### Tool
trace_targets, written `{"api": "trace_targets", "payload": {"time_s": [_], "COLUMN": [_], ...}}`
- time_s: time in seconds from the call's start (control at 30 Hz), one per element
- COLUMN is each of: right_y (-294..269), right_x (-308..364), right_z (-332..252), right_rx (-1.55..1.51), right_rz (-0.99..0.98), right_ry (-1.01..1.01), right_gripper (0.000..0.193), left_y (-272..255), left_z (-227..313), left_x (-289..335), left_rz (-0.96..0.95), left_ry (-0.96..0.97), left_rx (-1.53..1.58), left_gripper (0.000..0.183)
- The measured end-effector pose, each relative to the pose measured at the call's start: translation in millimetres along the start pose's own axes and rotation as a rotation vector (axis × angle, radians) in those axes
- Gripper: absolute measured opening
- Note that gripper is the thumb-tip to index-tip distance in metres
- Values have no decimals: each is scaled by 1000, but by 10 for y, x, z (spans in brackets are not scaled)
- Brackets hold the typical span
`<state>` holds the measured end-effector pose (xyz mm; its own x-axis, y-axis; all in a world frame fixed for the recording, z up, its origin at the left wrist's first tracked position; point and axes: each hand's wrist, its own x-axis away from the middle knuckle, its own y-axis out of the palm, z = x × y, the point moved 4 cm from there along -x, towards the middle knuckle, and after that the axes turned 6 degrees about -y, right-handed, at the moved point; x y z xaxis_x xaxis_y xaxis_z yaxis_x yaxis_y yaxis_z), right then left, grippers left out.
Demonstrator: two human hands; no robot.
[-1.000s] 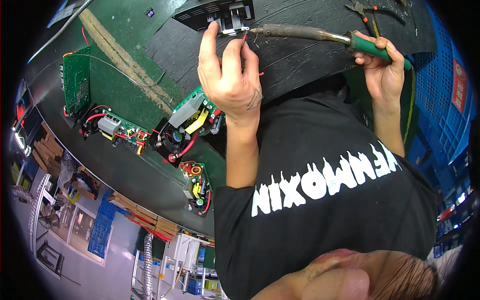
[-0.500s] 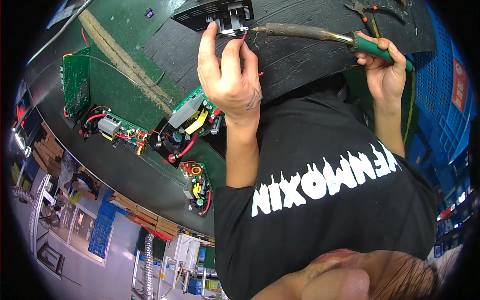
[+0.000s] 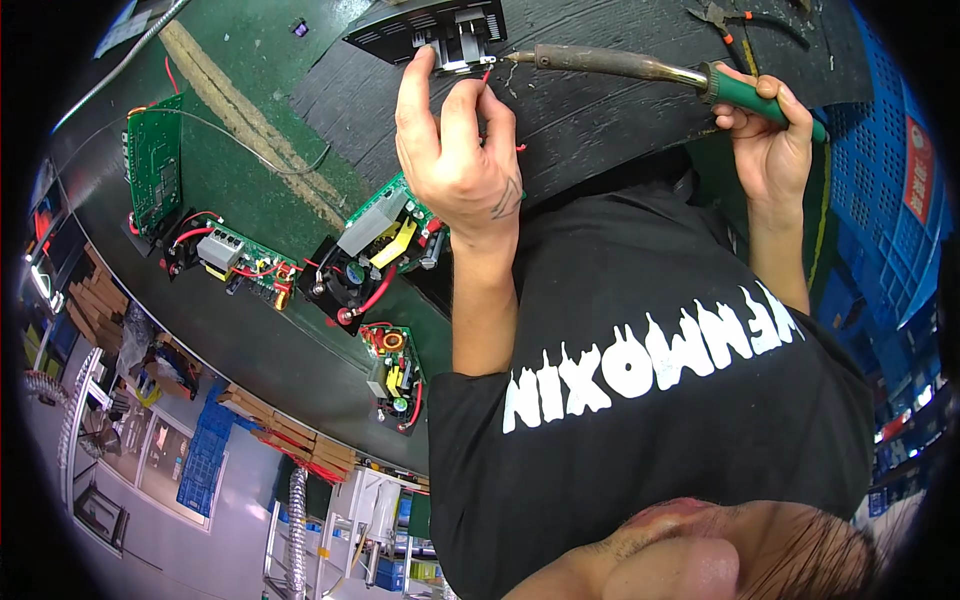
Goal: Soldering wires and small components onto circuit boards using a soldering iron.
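My left hand (image 3: 455, 165) reaches up to a black plastic part (image 3: 440, 28) on the dark mat (image 3: 600, 130) and pinches a thin red wire (image 3: 487, 76) against its terminal. My right hand (image 3: 765, 135) grips the green handle of a soldering iron (image 3: 625, 68). The iron lies nearly level, and its tip sits right beside the red wire at the black part. My black printed shirt fills the lower right of the view.
Several green circuit boards with red wires lie on the green bench: one near my left wrist (image 3: 385, 240), others further left (image 3: 235, 262), (image 3: 152, 175) and lower (image 3: 395, 375). Pliers (image 3: 730, 18) rest at the mat's top. A blue crate (image 3: 890, 200) stands at right.
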<state>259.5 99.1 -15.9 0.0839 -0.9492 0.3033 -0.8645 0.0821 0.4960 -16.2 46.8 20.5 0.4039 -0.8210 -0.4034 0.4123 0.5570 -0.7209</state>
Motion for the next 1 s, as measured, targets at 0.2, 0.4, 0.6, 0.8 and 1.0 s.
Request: {"api": "trace_targets", "payload": {"time_s": [0.2, 0.4, 0.6, 0.8, 1.0], "right_y": [-17, -44, -79, -69, -106], "right_x": [3, 12, 29, 38, 41], "right_z": [-4, -52, -71, -77, -46], "right_rx": [-3, -25, -21, -42, -22], "right_rz": [7, 13, 39, 34, 60], "right_ry": [-7, -6, -12, -14, -18], "right_gripper": [20, 20, 20, 20, 20], "left_y": [-67, -383, -524, -335, -282], "left_z": [-3, -53, 70, 34, 17], "left_x": [-65, -177, -116, 9, -4], "left_rz": [-107, -114, -400, -390, -164], "left_ry": [-77, -31, 125, 198, 3], "left_rx": [104, 127, 219, 191, 209], "left_gripper": [18, 26, 22, 21, 14]}}
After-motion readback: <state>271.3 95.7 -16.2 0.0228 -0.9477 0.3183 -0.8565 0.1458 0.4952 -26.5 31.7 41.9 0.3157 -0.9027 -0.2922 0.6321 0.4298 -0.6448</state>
